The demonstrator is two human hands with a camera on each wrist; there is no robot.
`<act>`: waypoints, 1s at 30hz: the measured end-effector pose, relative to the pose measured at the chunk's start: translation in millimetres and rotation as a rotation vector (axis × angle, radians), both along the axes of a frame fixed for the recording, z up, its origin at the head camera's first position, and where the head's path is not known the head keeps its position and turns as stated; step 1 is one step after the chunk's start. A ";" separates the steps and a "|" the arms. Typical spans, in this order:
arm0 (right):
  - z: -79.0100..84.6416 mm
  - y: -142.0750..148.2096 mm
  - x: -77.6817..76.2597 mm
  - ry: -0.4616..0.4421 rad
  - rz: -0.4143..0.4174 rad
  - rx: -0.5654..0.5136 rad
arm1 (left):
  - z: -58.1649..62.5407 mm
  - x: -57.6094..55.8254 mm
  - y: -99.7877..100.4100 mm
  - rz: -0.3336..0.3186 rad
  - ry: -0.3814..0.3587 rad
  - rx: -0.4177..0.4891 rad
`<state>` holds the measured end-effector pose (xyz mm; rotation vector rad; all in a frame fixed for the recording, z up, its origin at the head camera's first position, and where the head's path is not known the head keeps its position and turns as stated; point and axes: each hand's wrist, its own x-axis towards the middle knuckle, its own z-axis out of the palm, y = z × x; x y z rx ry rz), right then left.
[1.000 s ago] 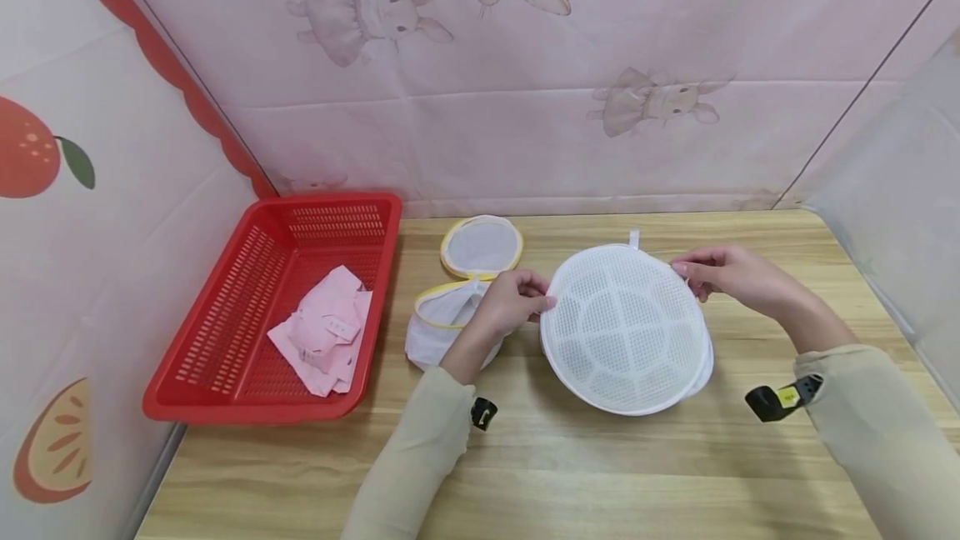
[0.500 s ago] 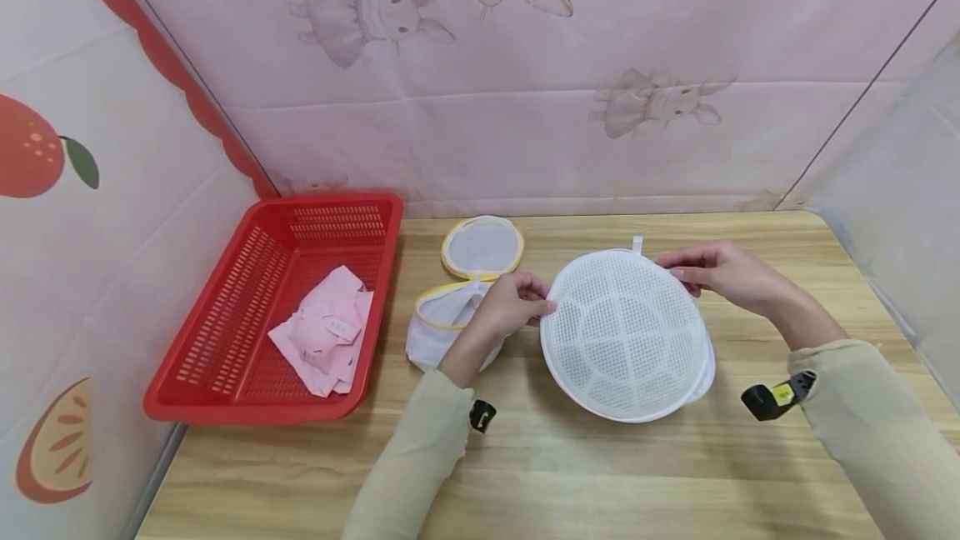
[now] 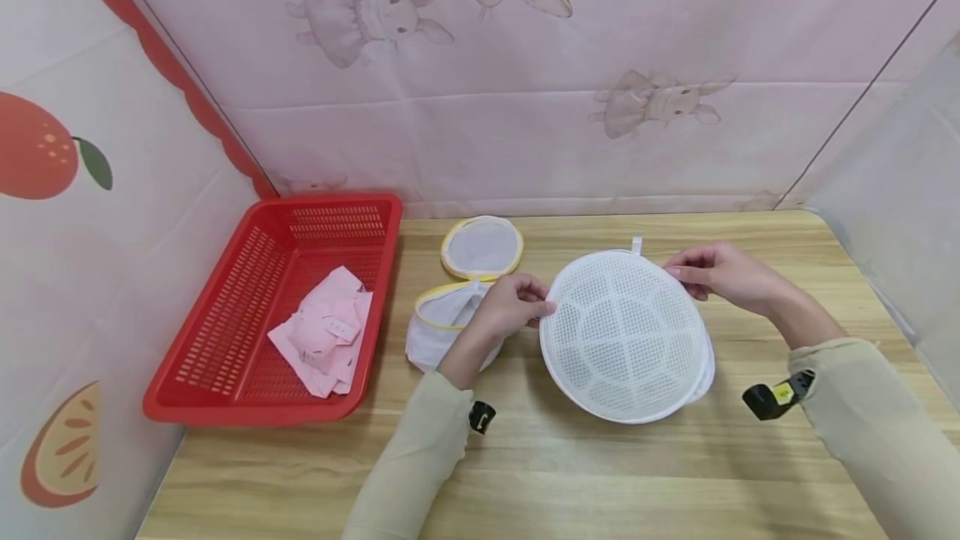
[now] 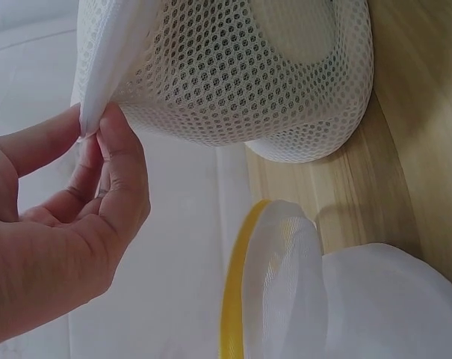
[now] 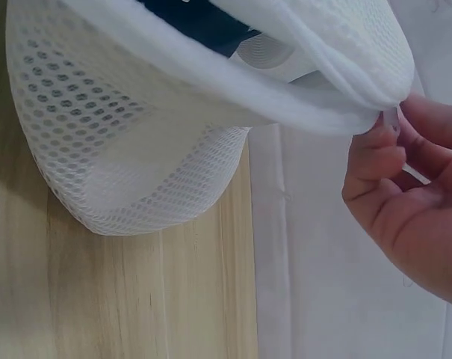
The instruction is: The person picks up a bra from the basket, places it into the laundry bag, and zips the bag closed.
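Observation:
A round white mesh laundry bag (image 3: 622,336) stands on the table, its circular lid tilted towards me. With thumb and forefinger, my left hand (image 3: 512,304) pinches the left side of its rim, at the white edging (image 4: 106,75). My right hand (image 3: 716,277) pinches a small pull at the far right of the rim. In the right wrist view a gap shows between lid and bag wall (image 5: 84,127), with something dark (image 5: 199,24) inside. Close to my left hand sits a smaller white bag (image 3: 442,338) with yellow trim, partly behind my wrist, its round lid (image 3: 482,247) folded back.
A red plastic basket (image 3: 206,411) stands at the left, holding a folded pink garment (image 3: 326,332). Behind the wooden table (image 3: 570,473) rises a pink wall covering (image 3: 525,148) printed with rabbits.
My right hand has shifted slightly left along the rim. The lid has tipped a little further towards me, while my left hand has kept its hold.

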<state>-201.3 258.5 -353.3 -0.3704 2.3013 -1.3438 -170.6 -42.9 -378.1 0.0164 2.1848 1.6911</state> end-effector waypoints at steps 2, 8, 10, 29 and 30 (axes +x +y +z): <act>0.4 0.5 0.0 -0.017 -0.011 -0.006 | 0.2 0.3 -0.1 0.004 -0.002 -0.001; 2.0 0.7 -0.4 -0.091 -0.039 -0.065 | 2.1 0.3 -0.9 -0.004 -0.004 -0.003; 3.1 0.5 -0.7 -0.103 -0.037 -0.084 | 3.5 -0.3 -1.4 -0.019 0.000 -0.011; 20.7 -10.5 5.2 -0.025 -0.034 -0.057 | 23.5 -23.4 7.5 -0.127 0.238 -0.229; 21.5 -11.1 5.4 -0.019 -0.037 -0.053 | 24.5 -24.1 8.2 -0.133 0.253 -0.240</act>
